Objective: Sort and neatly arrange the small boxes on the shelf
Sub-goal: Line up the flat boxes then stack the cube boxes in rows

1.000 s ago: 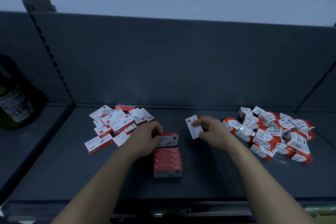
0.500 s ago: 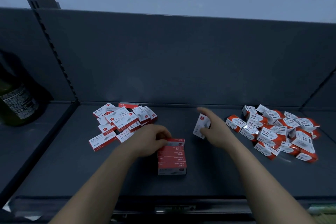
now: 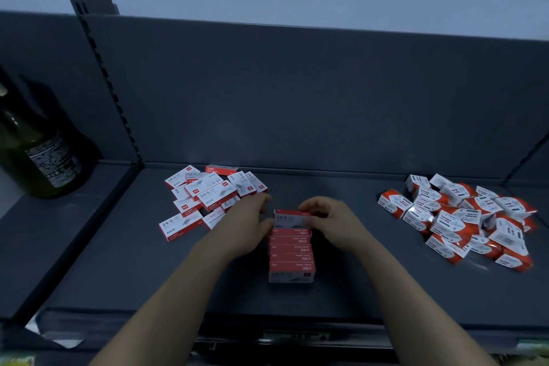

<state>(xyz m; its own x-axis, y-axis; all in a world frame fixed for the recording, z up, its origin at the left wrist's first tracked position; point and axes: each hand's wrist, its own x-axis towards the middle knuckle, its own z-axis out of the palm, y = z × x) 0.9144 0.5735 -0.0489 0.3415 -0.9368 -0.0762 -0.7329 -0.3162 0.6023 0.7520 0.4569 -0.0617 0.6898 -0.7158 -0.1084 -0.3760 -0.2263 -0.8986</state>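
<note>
Red box [image 3: 290,220] in R hand [image 3: 334,221]

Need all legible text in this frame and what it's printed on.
"24/6": flat red-and-white cardboard boxes in the left pile.
"24 6", slash blurred: red-and-white box at the back of the centre row.
"PAPER CLIPS", faint, best guess: orange-and-white boxes in the right pile.
Too small or blurred to read: print on the red sides of the centre row boxes; white label on the dark green glass bottle.
</note>
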